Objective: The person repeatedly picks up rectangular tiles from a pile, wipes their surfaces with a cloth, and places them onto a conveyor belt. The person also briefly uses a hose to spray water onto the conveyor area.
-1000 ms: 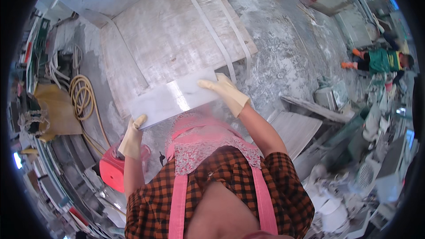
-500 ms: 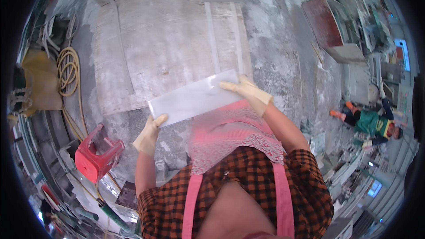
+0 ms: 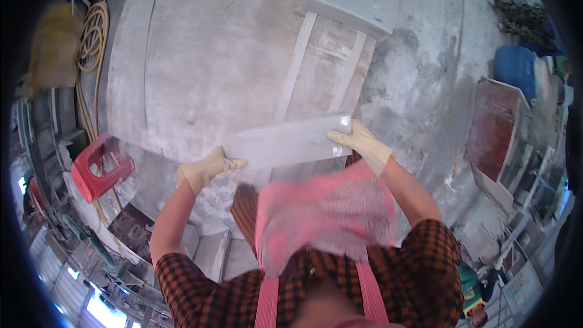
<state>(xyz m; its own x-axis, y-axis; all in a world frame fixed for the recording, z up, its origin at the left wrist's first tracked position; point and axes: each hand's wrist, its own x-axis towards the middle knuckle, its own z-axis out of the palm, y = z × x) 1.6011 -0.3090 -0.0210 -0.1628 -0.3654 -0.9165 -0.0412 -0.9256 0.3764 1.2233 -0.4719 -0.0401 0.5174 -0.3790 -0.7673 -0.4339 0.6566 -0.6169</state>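
Observation:
A long white slab (image 3: 291, 144) with a glossy face spans the space in front of my pink apron (image 3: 322, 206). My left hand (image 3: 209, 169), in a cream glove, is closed on its left end. At the other end my right hand (image 3: 364, 144), gloved alike, grips the slab with the thumb on top. Beyond it, a dusty board (image 3: 212, 54) lies on the floor. On the board run two pale strips (image 3: 296, 67), leading up to a pale block or stack (image 3: 349, 3) at the far side.
To my left are a red plastic stool (image 3: 103, 170) and a coiled yellow hose (image 3: 94, 36). A blue barrel (image 3: 515, 70) and a red-brown panel (image 3: 495, 127) stand at the right. A co-worker in green (image 3: 470, 285) is low at the far right.
My view has turned, and the pale block appears larger and nearer. Both hands still hold the slab, which now lies more level across the view. The stool has shifted left in the picture.

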